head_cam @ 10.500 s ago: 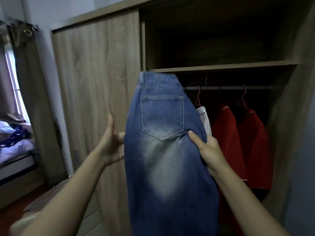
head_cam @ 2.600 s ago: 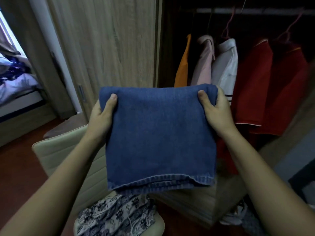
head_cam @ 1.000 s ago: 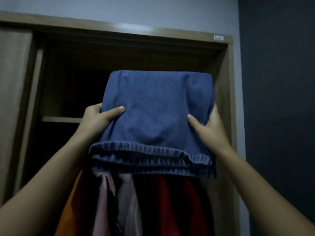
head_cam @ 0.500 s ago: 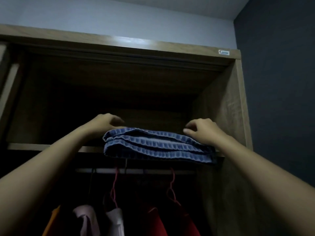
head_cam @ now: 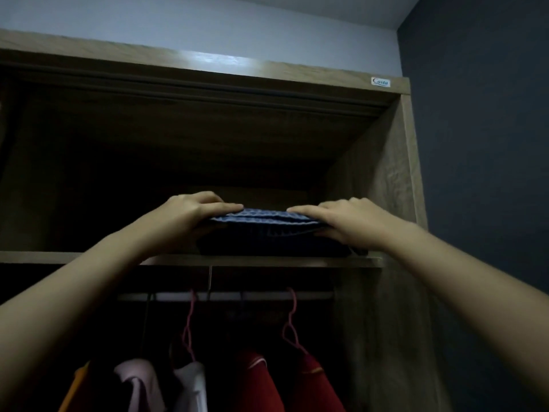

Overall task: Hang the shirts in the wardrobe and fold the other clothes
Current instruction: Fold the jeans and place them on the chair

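The folded blue jeans (head_cam: 267, 217) lie on the wardrobe's top shelf (head_cam: 89, 257), towards its right end; their lower layers are in dark shadow. My left hand (head_cam: 190, 215) holds the left side, fingers laid straight over the top and the thumb hidden. My right hand (head_cam: 350, 221) holds the right side, fingers on top and thumb under the front edge. Below the shelf, shirts hang from the rail (head_cam: 237, 296): two red shirts (head_cam: 261, 382), a white shirt (head_cam: 193, 385), a pink shirt (head_cam: 139, 382) and an orange shirt (head_cam: 77, 391).
The wardrobe's right side panel (head_cam: 386, 188) stands close to my right hand. The shelf space to the left of the jeans is dark. A dark blue wall (head_cam: 475, 203) runs along the right. Pink wire hangers (head_cam: 188, 328) hook over the rail.
The jeans were folded, lifted up to the top shelf and laid flat. Since half a second ago both hands have pushed them further in on the shelf.
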